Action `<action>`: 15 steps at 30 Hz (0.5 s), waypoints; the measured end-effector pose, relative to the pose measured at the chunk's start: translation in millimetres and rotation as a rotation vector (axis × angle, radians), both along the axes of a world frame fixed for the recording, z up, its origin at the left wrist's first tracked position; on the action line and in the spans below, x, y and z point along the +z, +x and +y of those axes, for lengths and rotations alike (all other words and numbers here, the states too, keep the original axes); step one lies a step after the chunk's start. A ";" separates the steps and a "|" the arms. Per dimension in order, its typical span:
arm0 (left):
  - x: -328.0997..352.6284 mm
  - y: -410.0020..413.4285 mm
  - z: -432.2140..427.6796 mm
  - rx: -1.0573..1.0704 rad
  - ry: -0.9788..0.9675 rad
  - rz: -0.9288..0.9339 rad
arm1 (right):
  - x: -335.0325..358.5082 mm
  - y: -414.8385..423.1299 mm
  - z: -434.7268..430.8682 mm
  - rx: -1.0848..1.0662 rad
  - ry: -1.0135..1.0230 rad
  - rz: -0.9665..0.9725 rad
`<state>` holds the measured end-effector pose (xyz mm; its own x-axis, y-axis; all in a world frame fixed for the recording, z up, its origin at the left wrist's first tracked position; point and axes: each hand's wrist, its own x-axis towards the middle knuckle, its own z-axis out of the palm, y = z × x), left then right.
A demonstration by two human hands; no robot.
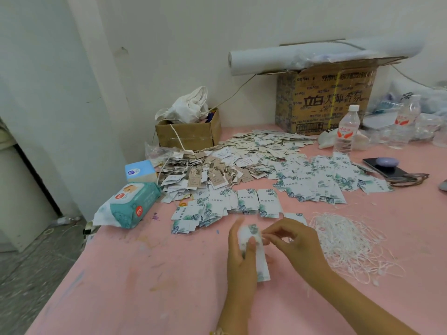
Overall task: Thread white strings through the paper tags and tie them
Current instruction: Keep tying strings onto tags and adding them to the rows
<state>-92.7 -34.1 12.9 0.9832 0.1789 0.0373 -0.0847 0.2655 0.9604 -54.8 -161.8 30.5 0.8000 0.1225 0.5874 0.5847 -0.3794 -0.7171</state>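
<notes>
Gripping paper tag (262, 264) in left hand (242, 259), thumb across face. Pinching its top edge with right hand (297, 243), maybe string, blurred. At 3 o'clock, white strings (350, 245) heap.

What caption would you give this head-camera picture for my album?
Left hand holds a leaf-printed paper tag while the right hand works at its top, white strings heaped alongside.

surface (145, 274): pink, faint paint smudges
paper tags (268, 203): white, teal leaf print
strings (348, 240): white
wipes pack (128, 205): teal, red label
boxes (324, 100): brown, dark lettering
</notes>
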 end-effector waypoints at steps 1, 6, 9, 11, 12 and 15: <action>0.7 -1.6 -0.8 -0.036 0.003 -0.002 | 2.3 1.2 -0.2 -0.006 0.002 0.006; 2.9 -4.3 -3.3 -0.117 0.048 0.001 | 13.1 3.1 -0.5 -0.011 -0.154 -0.016; 6.2 -4.8 -3.0 -0.123 0.067 -0.029 | 11.3 1.9 1.2 0.036 -0.250 0.041; 7.3 -4.6 -2.8 -0.120 0.057 -0.034 | 8.3 1.3 2.0 0.036 -0.241 0.049; 7.5 -4.9 -2.9 -0.124 0.050 -0.036 | 7.8 1.1 2.4 0.034 -0.218 0.052; 6.9 -5.9 -2.2 -0.139 0.033 -0.049 | 9.3 1.3 1.1 -0.003 -0.154 0.024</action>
